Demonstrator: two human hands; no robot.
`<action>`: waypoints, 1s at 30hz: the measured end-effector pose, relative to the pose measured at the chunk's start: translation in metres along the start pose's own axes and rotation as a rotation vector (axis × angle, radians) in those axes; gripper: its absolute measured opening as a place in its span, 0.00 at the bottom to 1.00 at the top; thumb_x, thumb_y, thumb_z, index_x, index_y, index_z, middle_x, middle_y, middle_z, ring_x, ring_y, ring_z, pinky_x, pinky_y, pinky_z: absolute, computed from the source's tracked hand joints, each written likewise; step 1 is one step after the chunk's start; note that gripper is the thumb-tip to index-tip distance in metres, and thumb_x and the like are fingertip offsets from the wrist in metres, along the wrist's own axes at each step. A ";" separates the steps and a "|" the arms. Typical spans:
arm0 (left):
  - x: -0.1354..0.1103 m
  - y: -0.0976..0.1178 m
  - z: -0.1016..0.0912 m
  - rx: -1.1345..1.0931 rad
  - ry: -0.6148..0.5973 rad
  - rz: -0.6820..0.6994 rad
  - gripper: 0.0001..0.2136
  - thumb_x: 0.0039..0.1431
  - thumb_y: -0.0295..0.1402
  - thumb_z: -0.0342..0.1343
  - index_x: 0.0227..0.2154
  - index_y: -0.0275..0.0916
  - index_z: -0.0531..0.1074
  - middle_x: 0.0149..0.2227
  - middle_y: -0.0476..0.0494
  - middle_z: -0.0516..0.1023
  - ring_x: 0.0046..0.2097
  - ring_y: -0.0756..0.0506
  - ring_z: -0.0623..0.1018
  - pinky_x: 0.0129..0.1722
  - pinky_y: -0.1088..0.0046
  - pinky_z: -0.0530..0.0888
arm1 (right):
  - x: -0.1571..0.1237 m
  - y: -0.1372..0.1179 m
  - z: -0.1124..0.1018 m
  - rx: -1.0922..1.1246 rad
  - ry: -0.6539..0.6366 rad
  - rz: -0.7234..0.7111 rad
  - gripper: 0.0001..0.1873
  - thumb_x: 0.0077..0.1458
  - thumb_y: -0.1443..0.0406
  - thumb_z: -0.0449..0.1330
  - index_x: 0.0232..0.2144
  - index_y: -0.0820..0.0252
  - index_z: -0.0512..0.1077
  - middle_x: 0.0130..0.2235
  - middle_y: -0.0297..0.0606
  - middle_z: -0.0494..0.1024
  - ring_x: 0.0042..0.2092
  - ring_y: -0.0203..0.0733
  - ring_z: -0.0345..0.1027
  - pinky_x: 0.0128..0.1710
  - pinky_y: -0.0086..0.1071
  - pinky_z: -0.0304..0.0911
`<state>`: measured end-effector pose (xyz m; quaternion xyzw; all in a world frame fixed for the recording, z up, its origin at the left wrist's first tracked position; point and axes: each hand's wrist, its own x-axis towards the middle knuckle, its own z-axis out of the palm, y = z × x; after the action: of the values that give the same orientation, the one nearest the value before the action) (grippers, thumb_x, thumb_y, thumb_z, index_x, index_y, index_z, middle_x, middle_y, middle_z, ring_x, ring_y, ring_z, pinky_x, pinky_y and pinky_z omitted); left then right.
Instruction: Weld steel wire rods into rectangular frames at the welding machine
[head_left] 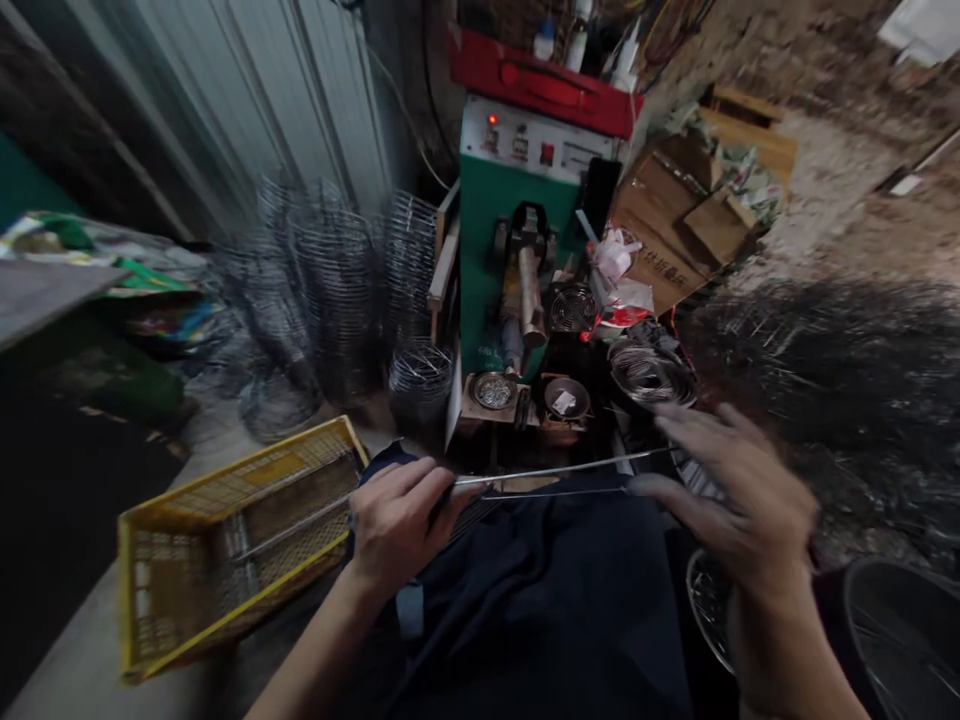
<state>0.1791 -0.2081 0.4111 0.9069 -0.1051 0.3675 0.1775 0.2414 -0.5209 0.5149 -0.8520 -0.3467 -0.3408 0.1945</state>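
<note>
Left hand (397, 510) closed around thin metal rods (540, 471); right hand (742, 500) spread at their ends, contact unclear; steady handling likely calls for firm left grip, rods level

1. Two hands: one left hand (401, 515), one right hand (739, 490).
2. At least two metal rods (555, 469) between the hands; any others inside the left grasp are hidden.
3. One yellow crate (277, 466), just left of the left hand.
4. One green machine (480, 220), ahead of the hands.
5. Two bowls (581, 400), ahead, between the hands.
6. At least three wire-ring stacks (334, 300), beyond the left hand; blur hides the exact count.
7. One cardboard box (652, 235), beyond the right hand.
8. One dark tub (853, 620), right of the right hand.
</note>
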 end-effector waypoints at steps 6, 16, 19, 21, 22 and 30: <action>0.004 0.011 0.009 0.221 -0.001 0.123 0.14 0.59 0.38 0.57 0.20 0.41 0.66 0.20 0.50 0.67 0.24 0.47 0.68 0.27 0.68 0.60 | -0.022 0.010 0.065 0.056 -0.254 0.071 0.16 0.60 0.53 0.60 0.27 0.57 0.74 0.27 0.37 0.77 0.29 0.39 0.68 0.33 0.33 0.57; -0.011 0.040 0.048 0.248 -0.099 0.004 0.16 0.62 0.40 0.56 0.20 0.41 0.66 0.20 0.50 0.71 0.25 0.48 0.73 0.28 0.68 0.60 | -0.081 0.026 0.116 0.170 -0.210 0.455 0.17 0.56 0.52 0.63 0.24 0.57 0.72 0.26 0.34 0.76 0.30 0.39 0.69 0.33 0.32 0.57; -0.012 0.047 0.053 0.258 -0.095 -0.016 0.17 0.62 0.40 0.55 0.19 0.41 0.66 0.19 0.49 0.71 0.24 0.48 0.72 0.28 0.68 0.59 | -0.083 0.032 0.121 0.175 -0.188 0.483 0.16 0.55 0.53 0.63 0.23 0.57 0.72 0.26 0.34 0.76 0.30 0.39 0.69 0.33 0.32 0.58; -0.014 0.049 0.055 0.263 -0.097 -0.024 0.16 0.62 0.40 0.55 0.19 0.41 0.66 0.19 0.49 0.71 0.24 0.47 0.71 0.28 0.67 0.58 | -0.084 0.034 0.125 0.180 -0.180 0.485 0.16 0.55 0.53 0.64 0.23 0.57 0.71 0.26 0.34 0.76 0.29 0.39 0.69 0.33 0.32 0.58; -0.015 0.050 0.055 0.265 -0.100 -0.029 0.16 0.62 0.40 0.55 0.19 0.41 0.66 0.19 0.49 0.71 0.24 0.47 0.71 0.28 0.67 0.58 | -0.085 0.035 0.126 0.181 -0.178 0.479 0.16 0.55 0.53 0.64 0.23 0.57 0.71 0.26 0.34 0.76 0.29 0.39 0.68 0.34 0.32 0.57; -0.020 0.046 0.054 0.235 -0.167 -0.015 0.16 0.61 0.41 0.56 0.19 0.41 0.65 0.20 0.49 0.70 0.25 0.47 0.71 0.29 0.67 0.60 | -0.088 0.055 0.117 0.180 -0.246 0.254 0.16 0.55 0.52 0.64 0.29 0.58 0.71 0.29 0.36 0.75 0.34 0.42 0.70 0.41 0.37 0.58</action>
<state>0.1839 -0.2709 0.3722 0.9496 -0.0690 0.2993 0.0634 0.2863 -0.5324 0.3660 -0.9032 -0.2867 -0.1744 0.2677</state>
